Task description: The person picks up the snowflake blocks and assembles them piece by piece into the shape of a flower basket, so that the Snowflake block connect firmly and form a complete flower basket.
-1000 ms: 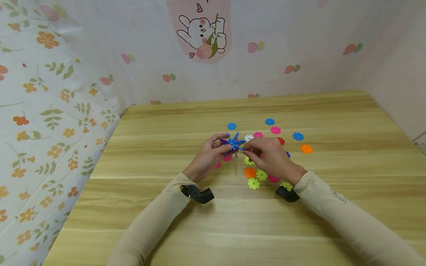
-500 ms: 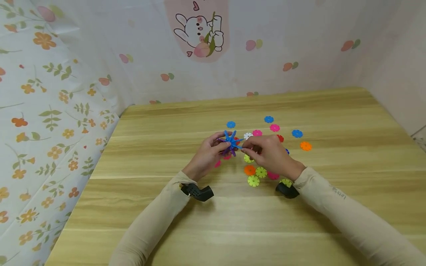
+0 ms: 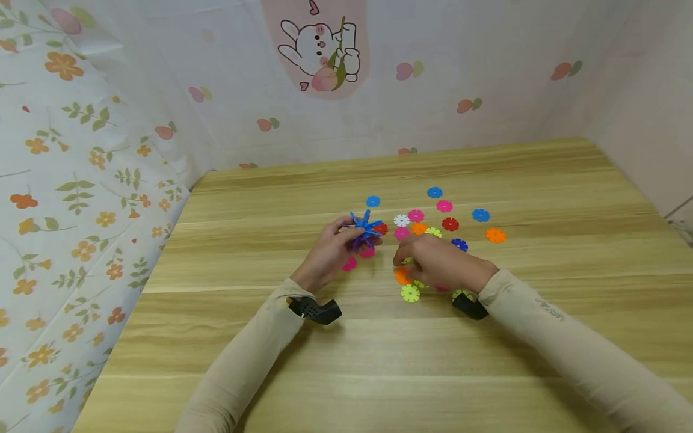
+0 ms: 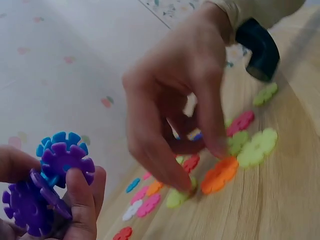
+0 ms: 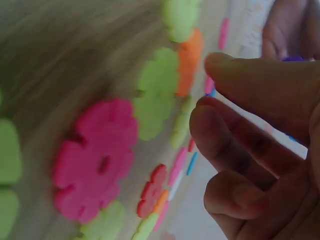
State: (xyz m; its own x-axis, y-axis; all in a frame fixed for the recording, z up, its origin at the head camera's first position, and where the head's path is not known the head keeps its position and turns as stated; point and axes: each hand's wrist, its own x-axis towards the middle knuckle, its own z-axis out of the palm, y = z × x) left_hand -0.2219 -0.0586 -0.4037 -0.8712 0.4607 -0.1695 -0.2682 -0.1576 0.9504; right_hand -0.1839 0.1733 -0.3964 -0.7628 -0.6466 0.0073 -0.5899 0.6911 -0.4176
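My left hand (image 3: 328, 251) grips a joined cluster of blue and purple notched plastic discs (image 3: 366, 225), thumb on the near side. In the left wrist view, purple discs (image 4: 67, 160) stand at angles to one another, with blue ones behind. My right hand (image 3: 444, 261) reaches low over the loose discs, thumb and forefinger apart. An orange disc (image 4: 220, 175) and a yellow-green disc (image 4: 175, 199) lie by its fingertips. The right wrist view shows nothing between the thumb and fingers. Part of the pile is hidden beneath this hand in the head view.
Loose notched discs lie around the hands on the wooden table (image 3: 346, 385): a dark blue one (image 3: 459, 245), an orange one (image 3: 495, 235), a white one (image 3: 402, 220) and several others. A patterned cloth (image 3: 216, 72) hangs behind the table.
My right hand has left the cluster and come down over the loose discs, its fingers parting. My left hand has drawn slightly left with the cluster.
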